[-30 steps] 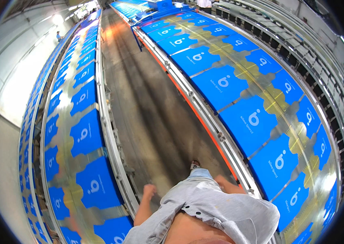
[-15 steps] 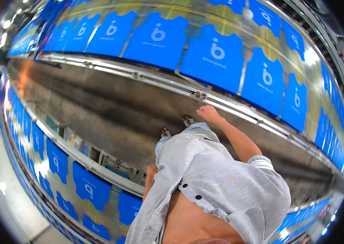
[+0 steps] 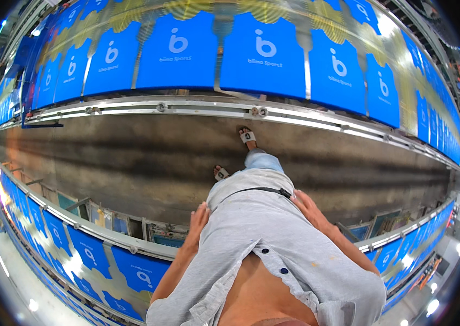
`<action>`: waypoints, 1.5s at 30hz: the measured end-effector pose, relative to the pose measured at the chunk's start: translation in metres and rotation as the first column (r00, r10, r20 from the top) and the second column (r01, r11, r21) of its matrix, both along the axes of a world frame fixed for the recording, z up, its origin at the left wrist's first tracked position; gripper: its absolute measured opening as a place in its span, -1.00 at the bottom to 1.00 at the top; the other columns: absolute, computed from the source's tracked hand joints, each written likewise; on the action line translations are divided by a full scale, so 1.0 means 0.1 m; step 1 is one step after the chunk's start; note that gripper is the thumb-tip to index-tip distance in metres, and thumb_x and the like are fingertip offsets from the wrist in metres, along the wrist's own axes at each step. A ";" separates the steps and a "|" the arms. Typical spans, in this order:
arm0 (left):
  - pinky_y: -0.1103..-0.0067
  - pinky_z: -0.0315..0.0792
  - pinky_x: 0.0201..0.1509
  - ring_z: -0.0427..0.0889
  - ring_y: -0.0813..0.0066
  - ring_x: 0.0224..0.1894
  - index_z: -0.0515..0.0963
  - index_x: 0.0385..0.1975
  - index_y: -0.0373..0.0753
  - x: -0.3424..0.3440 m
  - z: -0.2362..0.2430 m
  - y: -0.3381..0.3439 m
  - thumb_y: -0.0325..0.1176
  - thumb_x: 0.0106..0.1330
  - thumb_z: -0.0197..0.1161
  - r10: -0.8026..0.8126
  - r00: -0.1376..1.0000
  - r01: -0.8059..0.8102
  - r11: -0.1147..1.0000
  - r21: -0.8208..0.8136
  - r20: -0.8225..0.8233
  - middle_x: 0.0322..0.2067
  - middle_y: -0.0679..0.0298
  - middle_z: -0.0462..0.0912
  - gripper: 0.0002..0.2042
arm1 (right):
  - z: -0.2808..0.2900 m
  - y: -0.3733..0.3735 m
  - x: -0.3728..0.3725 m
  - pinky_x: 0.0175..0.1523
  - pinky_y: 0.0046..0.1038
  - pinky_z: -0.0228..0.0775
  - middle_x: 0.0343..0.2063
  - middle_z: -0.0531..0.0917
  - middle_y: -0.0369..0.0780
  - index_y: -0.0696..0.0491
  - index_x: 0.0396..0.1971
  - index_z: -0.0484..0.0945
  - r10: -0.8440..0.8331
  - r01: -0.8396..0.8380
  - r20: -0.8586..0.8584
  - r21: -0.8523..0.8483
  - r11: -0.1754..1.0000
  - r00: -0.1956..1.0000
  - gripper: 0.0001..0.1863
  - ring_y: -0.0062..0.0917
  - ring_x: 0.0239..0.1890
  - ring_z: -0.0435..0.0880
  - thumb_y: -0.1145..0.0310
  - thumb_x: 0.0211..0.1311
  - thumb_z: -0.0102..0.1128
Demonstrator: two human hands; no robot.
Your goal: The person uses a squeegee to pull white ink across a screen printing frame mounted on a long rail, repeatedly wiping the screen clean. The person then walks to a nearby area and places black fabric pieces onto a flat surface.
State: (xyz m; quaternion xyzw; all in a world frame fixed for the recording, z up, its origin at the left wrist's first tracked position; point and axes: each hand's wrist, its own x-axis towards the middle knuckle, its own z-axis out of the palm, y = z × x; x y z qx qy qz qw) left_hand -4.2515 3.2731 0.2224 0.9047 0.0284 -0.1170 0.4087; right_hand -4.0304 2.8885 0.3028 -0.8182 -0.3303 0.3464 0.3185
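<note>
I see my left hand (image 3: 199, 216) flat and open against the side of my loose grey button shirt (image 3: 273, 239), holding nothing. My right hand (image 3: 305, 205) is open too, resting on the shirt by the thin black strap (image 3: 257, 190). The blue printed shirt pieces (image 3: 265, 54) lie in a row on the long metal-edged table (image 3: 197, 106), ahead of me and well apart from both hands. I think slow steps on the grey floor (image 3: 132, 157) work best, staying clear of the prints.

Both hands hang empty against a loose grey shirt (image 3: 257, 228): left hand (image 3: 198, 220) at its left side, right hand (image 3: 307, 206) at its right, apparently just touching the cloth.
</note>
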 end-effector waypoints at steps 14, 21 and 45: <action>0.29 0.01 0.47 0.16 0.11 0.40 0.15 0.35 -0.22 0.89 -0.55 -0.73 -0.36 0.38 0.02 0.277 0.952 -0.306 0.848 -0.433 -0.130 0.37 0.07 0.17 -0.47 | -0.53 0.35 2.01 0.38 -0.04 0.06 0.26 0.19 0.15 0.06 0.26 0.17 0.493 -0.518 0.159 0.268 0.812 0.855 -0.28 0.01 0.29 0.22 0.13 0.11 0.14; 0.35 0.04 0.46 0.17 0.12 0.40 0.14 0.38 -0.17 1.24 -0.10 -1.01 -0.37 0.41 -0.03 0.343 0.934 -0.301 0.907 -0.293 0.103 0.37 0.07 0.17 -0.48 | -0.81 0.48 2.45 0.21 -0.04 0.28 0.14 0.32 0.18 0.11 0.21 0.22 0.589 -0.630 0.225 0.330 0.703 0.776 -0.37 0.07 0.12 0.40 0.17 0.14 0.05; 0.34 0.02 0.47 0.05 0.18 0.45 -0.02 0.44 -0.09 1.50 -0.60 -1.52 -0.17 0.45 -0.09 0.421 0.874 -0.378 0.903 -0.204 0.242 0.45 0.18 -0.01 -0.42 | -1.51 0.67 3.07 0.14 -0.29 0.37 0.04 0.50 -0.07 0.10 0.06 0.42 0.581 -0.578 0.031 0.154 0.801 0.813 -0.66 -0.21 0.04 0.51 0.44 0.28 0.00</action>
